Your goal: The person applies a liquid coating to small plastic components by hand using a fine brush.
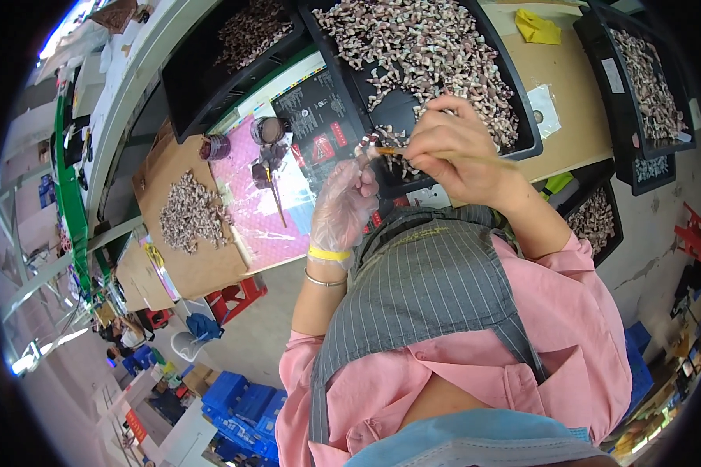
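Observation:
My left hand (343, 201), in a clear plastic glove with a yellow band at the wrist, pinches a small pale and dark-red figurine (365, 145). In my bare right hand (463, 148) is a thin paintbrush (389, 151), its tip at or very near the figurine; contact is too small to tell. Both hands are over the near edge of a large black tray (531, 132), which holds a heap of similar small brown and white pieces (420, 39). Left of my gloved hand, two jars of dark paint (269, 130) stand by another brush (278, 201).
A pink plastic-covered sheet (249, 183) lies under the jars. More small pieces (191, 210) are piled on cardboard at left. Further black trays (627, 109) stand at right and upper left. A yellow cloth (537, 26) lies on the table's far side.

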The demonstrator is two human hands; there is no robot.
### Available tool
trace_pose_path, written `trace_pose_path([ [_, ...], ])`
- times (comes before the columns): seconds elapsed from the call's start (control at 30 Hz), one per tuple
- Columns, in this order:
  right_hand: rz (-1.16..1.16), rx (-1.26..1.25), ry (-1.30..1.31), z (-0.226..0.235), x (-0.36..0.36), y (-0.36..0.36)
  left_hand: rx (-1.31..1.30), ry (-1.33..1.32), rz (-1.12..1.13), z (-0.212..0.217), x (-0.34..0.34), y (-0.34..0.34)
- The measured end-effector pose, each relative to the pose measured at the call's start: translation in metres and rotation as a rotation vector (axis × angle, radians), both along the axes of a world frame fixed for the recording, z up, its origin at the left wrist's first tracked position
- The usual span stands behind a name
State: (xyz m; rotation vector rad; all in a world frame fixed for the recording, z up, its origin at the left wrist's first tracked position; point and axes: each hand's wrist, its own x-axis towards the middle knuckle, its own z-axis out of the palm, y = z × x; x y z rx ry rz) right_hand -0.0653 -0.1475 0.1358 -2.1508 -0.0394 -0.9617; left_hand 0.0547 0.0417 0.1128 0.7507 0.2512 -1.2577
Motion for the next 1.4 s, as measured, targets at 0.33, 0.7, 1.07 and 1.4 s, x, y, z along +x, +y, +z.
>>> trace_pose_path([
  [0.33, -0.051, -0.001, 0.021, -0.005, -0.003, -0.006, 0.119, -0.245, -0.052, 0.013, -0.007, -0.007],
  [0.7, -0.147, -0.031, 0.030, 0.000, 0.003, -0.006, 0.281, -0.504, -0.079, 0.011, -0.013, -0.009],
  [1.07, -0.148, 0.075, 0.064, 0.000, 0.008, -0.013, 0.279, -0.602, -0.063, 0.009, -0.013, -0.010],
  [1.4, -0.138, 0.170, 0.173, -0.003, 0.001, -0.021, 0.402, -1.849, -0.101, -0.006, -0.001, -0.009],
])
